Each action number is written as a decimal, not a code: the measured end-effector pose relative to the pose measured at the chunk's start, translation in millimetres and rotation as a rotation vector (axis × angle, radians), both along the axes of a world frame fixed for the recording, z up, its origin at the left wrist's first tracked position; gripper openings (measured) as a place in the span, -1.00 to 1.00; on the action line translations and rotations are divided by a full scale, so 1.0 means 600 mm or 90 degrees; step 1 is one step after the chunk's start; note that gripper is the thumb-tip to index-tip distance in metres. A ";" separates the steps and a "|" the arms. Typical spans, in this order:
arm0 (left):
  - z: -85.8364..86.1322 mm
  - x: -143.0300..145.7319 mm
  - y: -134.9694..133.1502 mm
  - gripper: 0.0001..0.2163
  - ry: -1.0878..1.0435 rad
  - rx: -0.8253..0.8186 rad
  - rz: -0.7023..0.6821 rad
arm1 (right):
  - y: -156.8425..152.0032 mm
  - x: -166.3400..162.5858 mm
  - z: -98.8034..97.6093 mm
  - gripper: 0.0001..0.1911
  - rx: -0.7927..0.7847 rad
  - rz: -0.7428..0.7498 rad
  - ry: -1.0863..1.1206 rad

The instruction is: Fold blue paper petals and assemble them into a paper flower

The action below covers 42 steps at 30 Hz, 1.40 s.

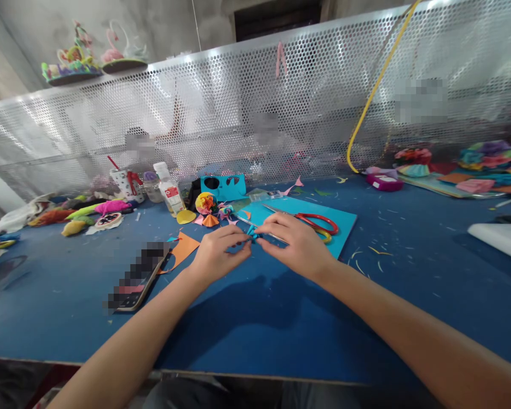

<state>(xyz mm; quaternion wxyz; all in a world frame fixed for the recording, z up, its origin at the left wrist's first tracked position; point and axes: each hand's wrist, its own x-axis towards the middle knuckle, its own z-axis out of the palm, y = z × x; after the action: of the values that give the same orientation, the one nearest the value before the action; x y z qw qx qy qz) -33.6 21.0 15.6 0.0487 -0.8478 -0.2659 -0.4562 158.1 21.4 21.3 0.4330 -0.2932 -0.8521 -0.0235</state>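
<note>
Both hands meet over the blue table, pinching a small folded piece of blue craft paper or foam [252, 232] between them. My left hand [221, 248] grips its left side with thumb and fingertips. My right hand [296, 241] is closed on its right side; whether a thin tool also sits in its fingers I cannot tell. Beneath and behind the right hand lies a light blue sheet [344, 227]. Scissors with red handles [321, 222] rest on that sheet, with a yellow-handled pair [325, 236] partly hidden beside them.
A phone [142, 278] and an orange sheet scrap [186, 247] lie left of my hands. Behind stand a clear bottle [169, 190], a colourful ruffled ball [206, 203] and a blue sheet with round holes [225, 187]. A perforated metal screen [221, 102] closes off the back.
</note>
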 end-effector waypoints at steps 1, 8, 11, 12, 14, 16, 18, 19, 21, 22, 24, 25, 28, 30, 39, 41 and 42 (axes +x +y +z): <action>0.000 0.000 0.000 -0.92 0.003 -0.006 -0.001 | 0.000 0.001 0.000 -0.88 0.014 -0.007 -0.004; 0.000 0.002 -0.003 -0.88 0.026 -0.054 -0.009 | -0.003 0.006 0.005 -0.83 0.026 -0.014 -0.067; 0.002 0.001 -0.005 -0.87 0.038 -0.071 -0.016 | -0.005 0.004 0.007 -0.80 0.015 -0.010 -0.087; 0.003 0.001 -0.005 -0.86 0.041 -0.076 -0.019 | -0.005 0.003 0.008 -0.80 0.012 -0.012 -0.093; 0.004 0.000 -0.004 -0.87 0.049 -0.084 -0.027 | -0.006 0.002 0.009 -0.80 0.001 -0.018 -0.101; 0.005 -0.001 -0.002 -0.89 0.053 -0.086 -0.037 | -0.006 0.001 0.010 -0.80 -0.013 -0.016 -0.106; 0.005 -0.003 0.001 -0.91 0.052 -0.084 -0.048 | -0.006 0.000 0.010 -0.81 -0.026 -0.003 -0.110; 0.005 -0.004 0.003 -0.91 0.051 -0.083 -0.054 | -0.006 0.000 0.009 -0.82 -0.030 0.006 -0.111; 0.005 -0.006 0.005 -0.92 0.048 -0.085 -0.065 | -0.006 -0.001 0.007 -0.83 -0.041 0.024 -0.108; 0.006 -0.007 0.005 -0.92 0.049 -0.088 -0.069 | -0.006 -0.002 0.006 -0.83 -0.049 0.035 -0.104; 0.008 -0.008 0.004 -0.92 0.053 -0.096 -0.075 | -0.006 -0.003 0.003 -0.83 -0.067 0.058 -0.093; 0.009 -0.009 0.003 -0.92 0.056 -0.100 -0.076 | -0.006 -0.004 0.003 -0.83 -0.076 0.066 -0.087; 0.012 -0.009 0.001 -0.91 0.066 -0.108 -0.076 | -0.007 -0.006 0.003 -0.87 -0.083 0.070 -0.078; 0.013 -0.009 0.000 -0.91 0.069 -0.109 -0.075 | -0.009 -0.006 0.006 -0.90 -0.070 0.064 -0.076; 0.016 -0.007 -0.006 -0.86 0.066 -0.109 -0.051 | -0.009 -0.003 0.015 -0.85 -0.004 0.047 -0.157; 0.014 -0.009 -0.001 -0.85 0.065 -0.113 -0.052 | -0.008 -0.004 0.014 -0.84 0.002 0.054 -0.166; 0.014 -0.008 0.000 -0.85 0.062 -0.116 -0.053 | -0.008 -0.005 0.013 -0.83 0.004 0.058 -0.162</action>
<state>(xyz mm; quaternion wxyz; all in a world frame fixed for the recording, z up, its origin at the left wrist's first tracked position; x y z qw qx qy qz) -38.5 21.1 24.1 -0.0342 -0.8803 -0.2682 -0.3899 155.4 16.6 29.3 0.3227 -0.2474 -0.9126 -0.0433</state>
